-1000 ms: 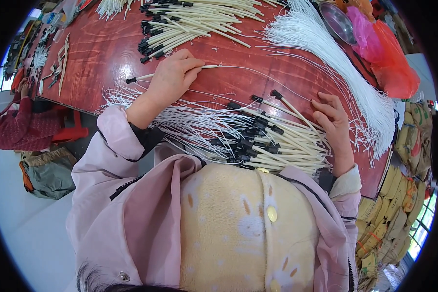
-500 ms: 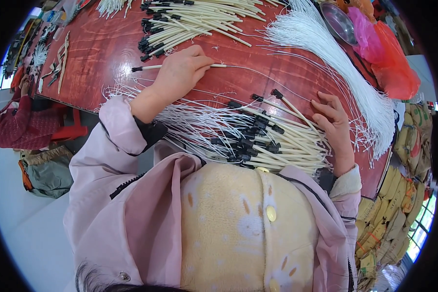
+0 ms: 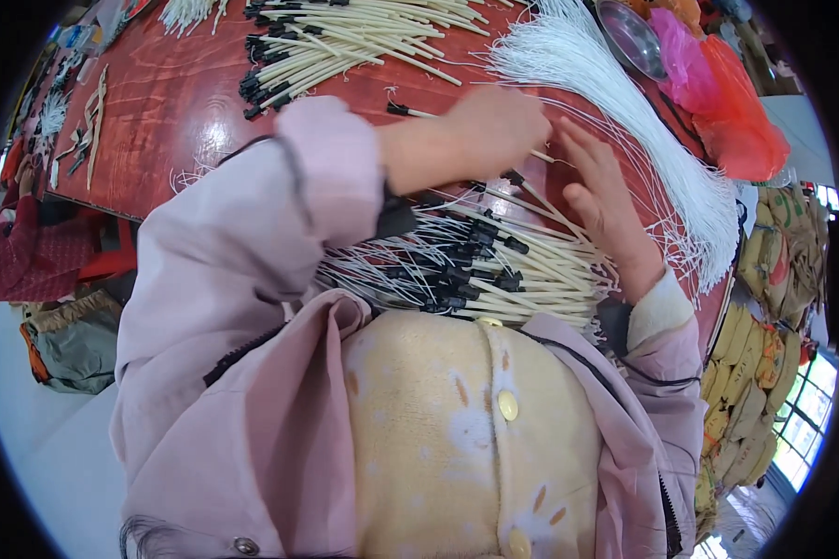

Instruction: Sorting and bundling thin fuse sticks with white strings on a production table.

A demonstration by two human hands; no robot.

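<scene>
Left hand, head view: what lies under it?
A pale stick with a black tip shows leftward; a pale end, probably the same stick's, shows rightward. The left hand hides the stretch between.

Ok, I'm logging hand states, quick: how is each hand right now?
Left hand: blurred, but closed on a black-tipped cream stick.
Right hand: open, near the stick's plain end.

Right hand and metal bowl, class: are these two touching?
Apart: the head view plainly shows a gap between the right hand and metal bowl, where the white strand bundle lies.
</scene>
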